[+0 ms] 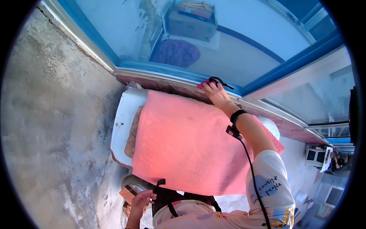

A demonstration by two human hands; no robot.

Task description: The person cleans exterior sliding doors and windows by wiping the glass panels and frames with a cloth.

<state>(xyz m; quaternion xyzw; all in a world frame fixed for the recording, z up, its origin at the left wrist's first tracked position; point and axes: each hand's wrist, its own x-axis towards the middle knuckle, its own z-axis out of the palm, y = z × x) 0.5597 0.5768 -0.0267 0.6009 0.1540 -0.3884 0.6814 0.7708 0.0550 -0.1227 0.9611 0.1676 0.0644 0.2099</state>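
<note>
At the window ledge, my right hand (216, 95) is closed on a small magenta and black item (209, 81) with a dark strap; its exact kind is unclear. Below that arm a pink towel (190, 145) with an embossed pattern lies spread over a white tabletop (124, 126). Low in the view, my left hand (143, 200) is raised near my body, its fingers loosely bent and apart, with nothing visible in them. Close to those fingers, a black strap end (160, 183) sticks up.
A blue-framed window (183, 70) runs behind the table, with a cardboard box (192, 24) and a purple striped cloth (177, 52) behind the glass. Bricks (129, 194) lie near my left hand. A black cable (253, 171) hangs along my right arm. Concrete floor (57, 133) is at left.
</note>
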